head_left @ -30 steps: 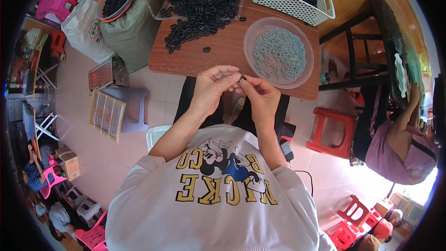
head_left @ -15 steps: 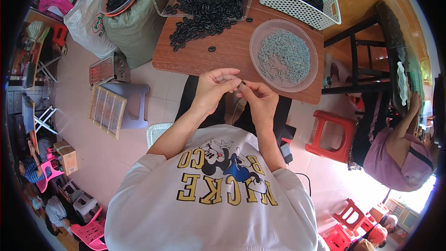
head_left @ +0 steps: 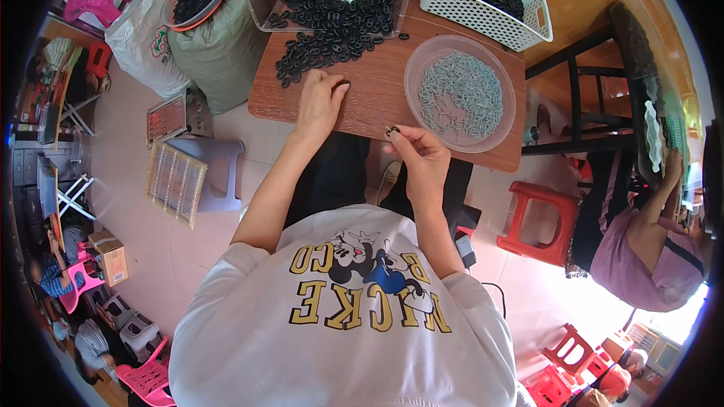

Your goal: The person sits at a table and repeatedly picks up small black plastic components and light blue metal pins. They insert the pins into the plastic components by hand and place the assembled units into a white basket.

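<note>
My left hand point(head_left: 320, 104) is on the wooden table, thumb and index finger closed on a small black oval piece that lay apart from the pile; the fingers mostly cover it. Just beyond is a heap of similar black oval pieces with holes point(head_left: 326, 47), part of it spilling from a clear tray. My right hand point(head_left: 421, 152) is at the table's front edge, pinching another small black piece point(head_left: 393, 132). A thin pale bit, perhaps a screw, pokes out from it. To its right stands a clear round tub point(head_left: 413, 68) of small silvery-blue screws point(head_left: 471, 83).
A white perforated basket point(head_left: 489, 16) of black pieces stands at the table's back right. Woven sacks point(head_left: 215, 60) are at the left, one with a bowl on top. A red stool point(head_left: 528, 230) and a seated person point(head_left: 641, 256) are on the right.
My left hand has left the right one and moved forward to the lone black piece on the table. The right hand stays in nearly the same place, still holding its piece.
</note>
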The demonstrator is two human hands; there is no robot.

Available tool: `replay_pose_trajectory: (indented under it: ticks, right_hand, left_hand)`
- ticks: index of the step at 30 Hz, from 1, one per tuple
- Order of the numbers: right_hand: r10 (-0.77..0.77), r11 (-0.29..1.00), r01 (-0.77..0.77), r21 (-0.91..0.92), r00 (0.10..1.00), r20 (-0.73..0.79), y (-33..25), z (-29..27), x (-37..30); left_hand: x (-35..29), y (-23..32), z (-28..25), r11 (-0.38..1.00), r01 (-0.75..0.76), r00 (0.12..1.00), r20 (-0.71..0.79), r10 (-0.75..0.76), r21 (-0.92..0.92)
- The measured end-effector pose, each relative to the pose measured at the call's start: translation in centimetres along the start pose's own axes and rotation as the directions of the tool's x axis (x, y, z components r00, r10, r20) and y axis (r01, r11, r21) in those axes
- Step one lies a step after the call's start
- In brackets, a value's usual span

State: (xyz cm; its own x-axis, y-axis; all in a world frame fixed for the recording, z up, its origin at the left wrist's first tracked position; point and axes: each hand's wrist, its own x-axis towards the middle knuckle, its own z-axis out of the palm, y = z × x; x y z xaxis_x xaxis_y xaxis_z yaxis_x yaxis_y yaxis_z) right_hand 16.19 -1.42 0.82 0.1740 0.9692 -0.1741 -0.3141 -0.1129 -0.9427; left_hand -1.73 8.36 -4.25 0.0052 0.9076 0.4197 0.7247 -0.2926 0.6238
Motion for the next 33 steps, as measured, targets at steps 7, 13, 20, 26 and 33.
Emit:
replay_pose_trajectory:
  ticks: [7, 13, 20, 26, 33]
  right_hand:
    - [-0.046, 0.999, 0.046, 0.011, 0.998, 0.033, 0.3, 0.0, 1.0]
    - [-0.024, 0.999, 0.027, -0.027, 0.995, 0.097, -0.6, 1.0, 2.1]
    - [-0.036, 0.995, 0.042, -0.088, 0.997, 0.073, -1.2, 1.6, 2.1]
    - [-0.055, 0.989, 0.066, -0.13, 0.995, 0.086, -1.1, 1.4, 2.1]
    - [-0.049, 0.99, 0.06, -0.13, 0.995, 0.082, -1.1, 1.3, 2.0]
  left_hand:
    - [-0.4, 1.0, -0.5, 0.922, 0.304, 0.942, 0.217, -0.254, -0.241]
    - [-2.0, 3.4, -2.2, 0.041, 0.659, 0.716, 0.609, -0.342, -0.751]
    - [-2.6, 5.4, -3.7, -0.094, 0.65, 0.695, 0.641, -0.326, -0.754]
    - [-2.8, 5.7, -3.7, 0.01, 0.631, 0.736, 0.594, -0.326, -0.776]
    - [-3.0, 6.2, -3.3, 0.209, 0.575, 0.806, 0.503, -0.313, -0.791]
